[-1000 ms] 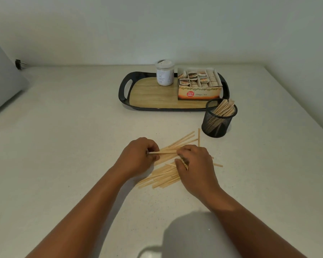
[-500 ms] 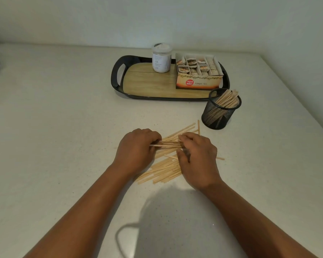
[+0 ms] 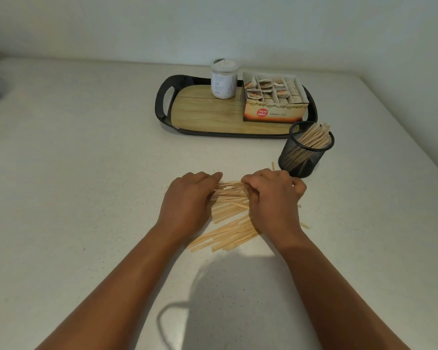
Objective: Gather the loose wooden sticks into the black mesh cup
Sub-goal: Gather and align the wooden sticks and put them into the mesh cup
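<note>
Nearest the front edge of the bench (image 3: 61, 198), a fan of loose wooden sticks (image 3: 228, 233) lies flat on the surface, slanting from lower left to upper right, with a few strays poking out to the right of the right wrist. Just beyond them both hands are down on the pile. The left hand (image 3: 187, 200) has its fingers curled over the left ends of a small bundle of sticks, and the right hand (image 3: 273, 198) has its fingers curled over the right ends, so the bundle is pinched between the two, lying roughly crosswise. Whether the bundle is lifted clear of the bench I cannot tell.

The step in hand looks like squaring up a handful from the heap. The next move calls for closing one hand round the bundle, turning it upright and carrying it to the black mesh cup (image 3: 306, 152), which stands just beyond the right hand toward the right edge and already holds many sticks leaning to its right side. Much of the pile remains to be gathered.

Farther back sits a black-rimmed tray (image 3: 162, 107) carrying a white jar (image 3: 224, 80) and a box of tea bags (image 3: 273, 99).
</note>
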Demonstrator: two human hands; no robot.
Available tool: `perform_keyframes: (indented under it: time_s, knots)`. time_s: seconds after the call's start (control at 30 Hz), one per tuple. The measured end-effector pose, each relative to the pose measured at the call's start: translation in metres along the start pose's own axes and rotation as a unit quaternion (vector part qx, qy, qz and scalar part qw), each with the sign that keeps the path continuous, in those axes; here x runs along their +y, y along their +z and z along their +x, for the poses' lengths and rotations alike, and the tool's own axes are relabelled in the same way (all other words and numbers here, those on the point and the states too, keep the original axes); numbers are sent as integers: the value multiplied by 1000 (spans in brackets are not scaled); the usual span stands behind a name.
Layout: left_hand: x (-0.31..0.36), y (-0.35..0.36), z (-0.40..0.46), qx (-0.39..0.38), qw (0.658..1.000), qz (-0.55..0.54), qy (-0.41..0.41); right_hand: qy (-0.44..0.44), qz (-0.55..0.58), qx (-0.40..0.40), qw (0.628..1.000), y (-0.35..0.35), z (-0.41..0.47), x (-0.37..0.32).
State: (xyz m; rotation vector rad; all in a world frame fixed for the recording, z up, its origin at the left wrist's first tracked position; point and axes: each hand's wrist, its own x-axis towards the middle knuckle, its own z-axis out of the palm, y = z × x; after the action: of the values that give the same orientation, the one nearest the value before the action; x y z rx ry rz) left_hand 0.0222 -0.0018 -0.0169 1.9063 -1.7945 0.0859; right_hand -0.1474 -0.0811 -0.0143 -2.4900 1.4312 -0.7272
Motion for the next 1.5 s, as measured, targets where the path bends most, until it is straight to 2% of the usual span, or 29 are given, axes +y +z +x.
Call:
perform_keyframes:
  time_s: [0.17, 0.27, 0.37, 0.43, 0.53, 0.67, 0.8, 0.9, 1.03, 1.17, 1.37, 1.5]
  knots:
    - [-5, 0, 0, -3, 999, 37, -16, 16, 18, 23, 999, -4, -5, 14]
    - [-3, 0, -2, -2, 998, 29, -59, 61, 62, 14, 996, -4, -5, 20]
    - [-3, -1, 0, 63, 990, -65, -107, 101, 157, 13, 982, 2, -6, 16]
    - [-1, -6, 5, 99, 972, -161, -136, 86, 231, 18, 969, 4, -7, 10]
    - [10, -13, 12, 99, 949, -255, -158, 35, 285, 46, 957, 6, -13, -3]
    - [27, -18, 12, 64, 885, -420, -192, 44, 365, 42, 929, 13, -20, -15]
    - [41, -13, 13, 39, 828, -508, -233, 52, 412, 12, 910, 16, -24, -19]
    - [48, -9, 12, 9, 795, -548, -261, 37, 397, 18, 917, 16, -26, -20]
    - [49, -4, 11, 9, 707, -636, -309, -19, 348, 34, 937, 15, -26, -22]
    - [51, -4, 12, 28, 679, -666, -307, -39, 377, 26, 925, 15, -24, -20]
    - [46, -8, 18, 61, 647, -689, -320, -19, 427, 2, 904, 13, -26, -23]
    - [48, -12, 30, 57, 597, -722, -345, -23, 431, -26, 901, 11, -26, -25]
